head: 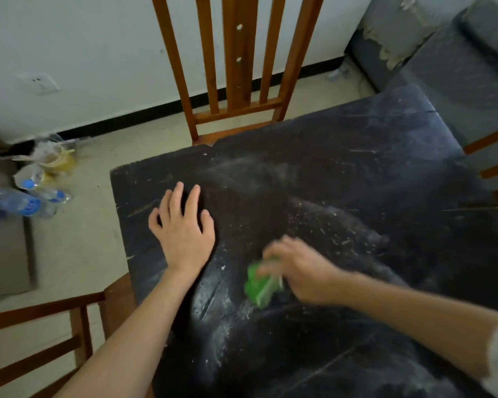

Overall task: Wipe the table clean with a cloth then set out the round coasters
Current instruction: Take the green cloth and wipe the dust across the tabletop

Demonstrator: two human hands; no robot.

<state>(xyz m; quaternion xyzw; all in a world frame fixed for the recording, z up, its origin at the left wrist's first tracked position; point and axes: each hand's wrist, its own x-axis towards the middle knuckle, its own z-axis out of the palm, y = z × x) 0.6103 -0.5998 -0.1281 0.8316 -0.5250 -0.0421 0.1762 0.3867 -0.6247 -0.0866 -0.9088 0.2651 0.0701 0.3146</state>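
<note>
The right hand [296, 268] holds a green cloth [262, 285] against the dark surface [357, 168]. The fingers are curled over its top, pinching it; the hand is blurred, so I cannot tell exactly how each finger lies. The cloth sits under and just left of these fingers, and it seems folded into a thick pad, maybe with a pale underside. It should be soft and light, easy to squeeze, so a hold from above with the palm pressing down will suit wiping. The left hand [181, 225] rests flat on the surface, fingers spread, well apart from the cloth. White dust and crumbs lie around both hands. No coasters are visible.
</note>
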